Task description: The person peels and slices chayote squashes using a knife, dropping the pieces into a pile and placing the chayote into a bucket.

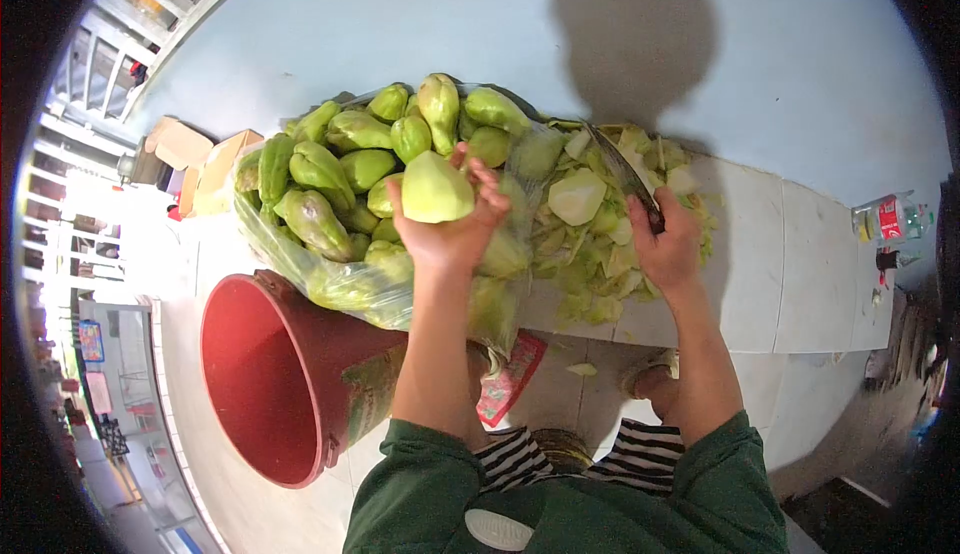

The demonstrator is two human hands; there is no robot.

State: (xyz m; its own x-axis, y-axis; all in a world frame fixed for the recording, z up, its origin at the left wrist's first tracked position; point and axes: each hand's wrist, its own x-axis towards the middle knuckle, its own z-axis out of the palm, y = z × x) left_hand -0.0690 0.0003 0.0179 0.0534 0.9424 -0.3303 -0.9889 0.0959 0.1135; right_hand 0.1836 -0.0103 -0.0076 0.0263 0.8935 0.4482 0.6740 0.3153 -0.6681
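Observation:
A peeled, pale green chayote (437,189) rests in the upturned palm of my left hand (452,242), whose fingers curl loosely around its far side. My right hand (670,242) is closed around the handle of a dark, long-bladed knife (620,166), its blade slanting up and to the left. Behind and left of my left hand, several unpeeled chayotes (320,169) fill a clear plastic bag (375,306). Beneath the knife lies a heap of peelings (590,274), with another peeled chayote (577,197) on it.
A red bucket (325,384) lies tipped on its side at the left, its mouth facing left. Plastic bottles (890,219) are at the far right of the white tiled ledge (745,254). Cardboard boxes (215,174) stand beyond the bag, near the pale blue wall (420,24).

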